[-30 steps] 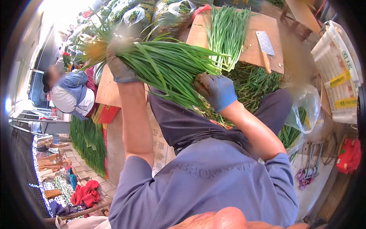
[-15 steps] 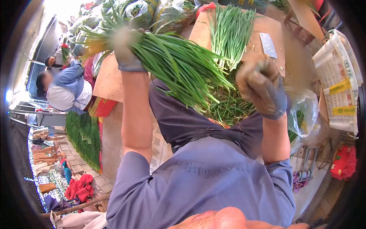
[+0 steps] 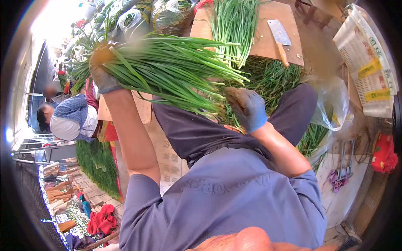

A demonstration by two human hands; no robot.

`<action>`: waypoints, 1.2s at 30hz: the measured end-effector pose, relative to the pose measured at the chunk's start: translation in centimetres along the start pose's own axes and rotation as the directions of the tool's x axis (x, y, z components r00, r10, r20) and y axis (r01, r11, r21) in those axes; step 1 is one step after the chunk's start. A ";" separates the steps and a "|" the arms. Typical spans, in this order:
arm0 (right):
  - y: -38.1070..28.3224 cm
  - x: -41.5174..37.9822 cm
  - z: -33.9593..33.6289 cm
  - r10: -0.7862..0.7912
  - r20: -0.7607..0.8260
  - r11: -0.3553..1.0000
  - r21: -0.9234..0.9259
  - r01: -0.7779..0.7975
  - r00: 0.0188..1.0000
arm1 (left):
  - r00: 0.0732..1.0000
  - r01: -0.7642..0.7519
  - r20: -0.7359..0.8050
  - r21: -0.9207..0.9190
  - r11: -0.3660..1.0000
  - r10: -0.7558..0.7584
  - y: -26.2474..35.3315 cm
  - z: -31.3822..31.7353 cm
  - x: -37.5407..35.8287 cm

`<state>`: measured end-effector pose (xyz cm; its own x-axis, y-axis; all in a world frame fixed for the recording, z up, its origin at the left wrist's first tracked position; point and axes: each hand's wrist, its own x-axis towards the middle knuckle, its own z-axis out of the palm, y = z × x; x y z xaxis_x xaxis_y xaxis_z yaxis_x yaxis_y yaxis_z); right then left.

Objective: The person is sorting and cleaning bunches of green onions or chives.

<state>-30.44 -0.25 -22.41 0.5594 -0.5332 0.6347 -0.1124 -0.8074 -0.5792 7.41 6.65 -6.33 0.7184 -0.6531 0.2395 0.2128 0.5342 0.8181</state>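
Note:
My left hand (image 3: 104,72), in a dirty glove, is raised and shut around the root end of a thick bunch of green chives (image 3: 167,71). The bunch lies across the view, its leaves pointing right. My right hand (image 3: 248,108), in a soiled blue glove, is at the leaf tips with its fingers curled on them, above my dark-trousered lap. Under the bunch lies a pile of loose chive trimmings (image 3: 274,79).
A wooden board (image 3: 266,46) ahead carries more chives (image 3: 232,25) and a cleaver (image 3: 279,37). A clear plastic bag (image 3: 331,106) and a white crate (image 3: 368,62) stand at right. Another person (image 3: 69,119) crouches at left beside laid-out chives (image 3: 96,163). Bagged greens (image 3: 138,19) are behind.
My right hand, half a second ago lifted away to the right of the bunch, has come back to the leaf tips. My left hand has kept hold, now with the bunch more level.

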 end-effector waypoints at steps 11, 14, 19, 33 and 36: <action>-3.9 0.5 3.4 0.633 0.674 -0.188 0.612 -0.768 0.381 | 0.999 -0.040 0.026 -0.009 0.999 0.040 -0.1 2.0 -2.5; -4.0 0.8 5.6 0.567 0.738 -0.365 0.624 -0.691 0.367 | 0.997 -0.071 -0.026 0.053 0.996 0.072 -0.4 1.4 -2.4; -4.8 2.9 5.5 0.478 0.770 -0.513 0.635 -0.577 0.423 | 0.998 0.059 0.001 -0.082 0.995 -0.059 -0.3 2.7 -3.7; -9.8 3.6 0.5 0.175 0.232 0.363 0.888 -0.281 0.957 | 0.999 0.051 0.030 -0.199 0.979 -0.046 -2.3 1.6 -3.2; -6.7 0.6 0.9 0.430 0.133 0.334 0.895 -0.294 0.893 | 0.996 0.026 -0.076 -0.137 0.990 -0.037 -2.2 0.5 -2.6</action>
<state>-28.58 5.05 -18.60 0.5600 -0.7901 0.2494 0.5331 0.1132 -0.8384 4.81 6.92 -8.46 0.7585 -0.6296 0.1684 0.3203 0.5851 0.7451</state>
